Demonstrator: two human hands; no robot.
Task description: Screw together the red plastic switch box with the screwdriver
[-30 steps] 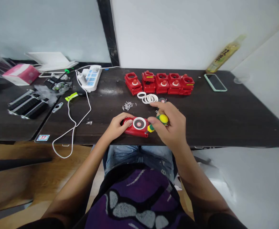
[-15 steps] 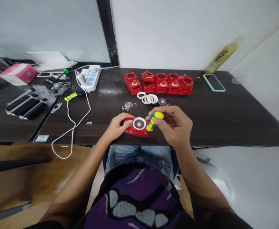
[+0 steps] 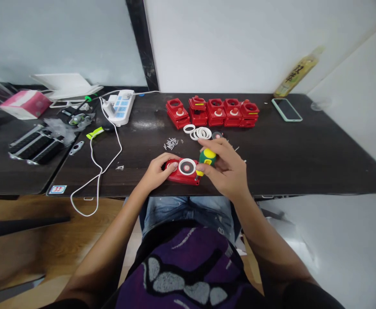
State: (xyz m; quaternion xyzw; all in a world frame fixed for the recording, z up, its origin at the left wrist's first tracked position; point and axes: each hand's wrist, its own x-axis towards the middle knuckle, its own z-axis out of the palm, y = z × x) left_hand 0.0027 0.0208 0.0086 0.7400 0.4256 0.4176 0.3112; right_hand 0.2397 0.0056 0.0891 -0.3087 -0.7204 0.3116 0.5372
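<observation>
A red plastic housing (image 3: 184,178) lies flat near the table's front edge, with a white ring (image 3: 187,173) around a black round disc (image 3: 187,167) on its top. My left hand (image 3: 161,171) grips its left end, thumb on top beside the ring. In my right hand (image 3: 228,167) is a green and yellow screwdriver (image 3: 208,158), held by the handle between thumb and fingers. Its tip points down at the housing's right front corner; whether it sits in a screw is too small to tell. Behind lie white rings (image 3: 203,133) and a heap of screws (image 3: 171,143).
Several red housings (image 3: 216,112) stand in a row at the back. A phone (image 3: 287,110) and a yellow bottle (image 3: 297,74) are at the back right. To the left are a power strip (image 3: 123,108), a looping white cable (image 3: 101,165) and black-and-silver parts (image 3: 36,143).
My right hand has shifted slightly left and turned around the screwdriver, whose handle now stands more upright. My left hand and the red housing have stayed in place.
</observation>
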